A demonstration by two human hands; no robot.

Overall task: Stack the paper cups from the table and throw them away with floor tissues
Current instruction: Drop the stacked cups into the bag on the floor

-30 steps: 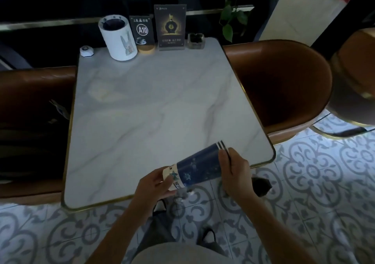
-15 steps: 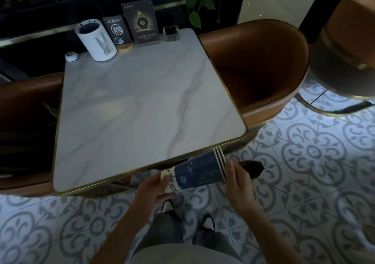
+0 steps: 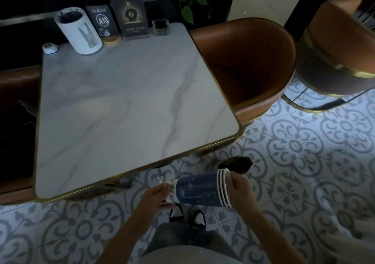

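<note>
A stack of three nested dark blue paper cups (image 3: pixel 197 188) lies sideways in the air over the patterned floor, in front of the table's near edge. My left hand (image 3: pixel 157 197) grips the narrow bottom end. My right hand (image 3: pixel 240 188) holds the white rims at the wide end. A small white crumpled tissue (image 3: pixel 160 178) shows on the floor just beyond the cups' bottom end. A dark crumpled object (image 3: pixel 236 163) lies on the floor behind the rims; I cannot tell what it is.
The marble table (image 3: pixel 125 109) carries a white rabbit-print holder (image 3: pixel 80 31), an A10 sign (image 3: pixel 103 21), a dark menu card (image 3: pixel 129 14), a glass ashtray (image 3: pixel 161 27) and a small white button (image 3: pixel 49 48) along its far edge. Brown chairs (image 3: pixel 251 68) stand right.
The view has shifted back from the table. The cup stack, still held in both hands, has moved off the table's edge and now hangs over the floor, turned more level.
</note>
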